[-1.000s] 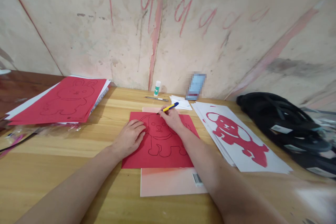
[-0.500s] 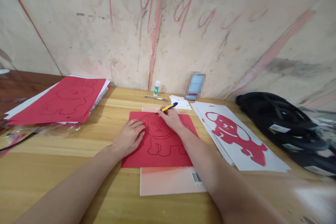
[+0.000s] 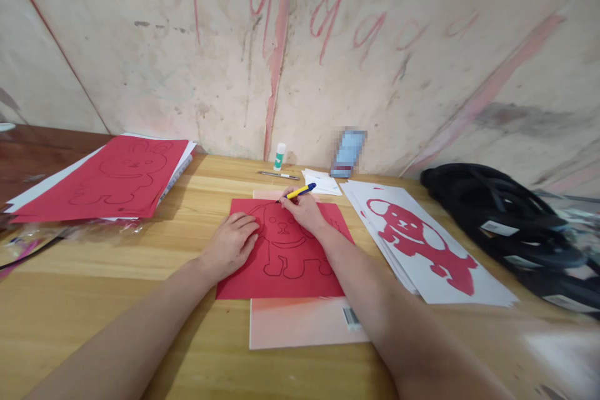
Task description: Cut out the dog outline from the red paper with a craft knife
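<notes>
A red sheet [image 3: 300, 286] with a dark outline of a dog-like animal lies before me on the table. My left hand [image 3: 233, 240] rests on its left part, palm down, fingers loosely spread, holding nothing. Between the fingers of my right hand [image 3: 304, 209] is a slim, pen-like yellow tool [image 3: 301, 190] with a blue end. Its dark tip meets the sheet at the top of the animal's head; whether it is a nib or a blade I cannot tell. My right hand and forearm hide part of the outline's right side. Beneath the sheet lies a pale pink booklet [image 3: 300, 325].
At left, another drawn red sheet [image 3: 117, 178] tops a paper stack. White sheets [image 3: 450, 284] with a red dog cutout lie right, beside a black bag-like object [image 3: 492, 212]. Along the wall are a glue stick [image 3: 280, 157], a thin silver pen-like tool [image 3: 279, 175], paper scraps [image 3: 322, 184] and a blurred-out phone-like object [image 3: 347, 153].
The tip of the yellow tool has shifted very slightly left along the head's top. My left hand keeps its place on the sheet.
</notes>
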A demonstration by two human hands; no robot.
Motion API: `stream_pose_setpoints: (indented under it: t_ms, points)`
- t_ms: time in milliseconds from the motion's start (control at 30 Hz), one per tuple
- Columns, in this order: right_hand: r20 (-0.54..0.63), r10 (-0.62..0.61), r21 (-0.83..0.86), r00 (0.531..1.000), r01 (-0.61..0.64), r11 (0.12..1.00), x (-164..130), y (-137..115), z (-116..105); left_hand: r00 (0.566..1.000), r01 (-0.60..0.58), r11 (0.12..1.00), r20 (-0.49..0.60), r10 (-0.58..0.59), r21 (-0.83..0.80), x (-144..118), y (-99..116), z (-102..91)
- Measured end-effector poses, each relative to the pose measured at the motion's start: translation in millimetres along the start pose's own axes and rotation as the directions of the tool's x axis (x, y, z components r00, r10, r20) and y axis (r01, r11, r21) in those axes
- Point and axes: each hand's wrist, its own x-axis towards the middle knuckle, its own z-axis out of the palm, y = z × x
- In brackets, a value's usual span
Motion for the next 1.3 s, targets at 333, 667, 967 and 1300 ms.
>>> stream_pose_setpoints:
  t_ms: [333, 667, 967, 1300]
  points:
    - [0.000, -0.011, 0.026, 1.000, 0.011, 1.000, 0.4, 2.5, 0.8, 1.000, -0.002, 1.000, -0.013, 0.003, 0.005, -0.2, 0.3, -0.3]
    - [0.013, 0.009, 0.046, 1.000, -0.009, 0.999, -1.0, -3.3, 0.8, 1.000, 0.000, 1.000, -0.008, -0.001, -0.004, 0.0, 0.7, -0.7]
    - [0.007, 0.000, 0.047, 1.000, 0.000, 0.999, -0.1, -1.4, 2.0, 1.000, -0.003, 1.000, -0.002, 0.003, 0.007, -0.1, -0.3, 0.1]
    - [0.008, 0.000, 0.037, 1.000, 0.000, 0.999, 0.5, -1.7, 3.3, 1.000, 0.003, 1.000, -0.001, -0.003, -0.014, 0.5, 1.8, -1.6]
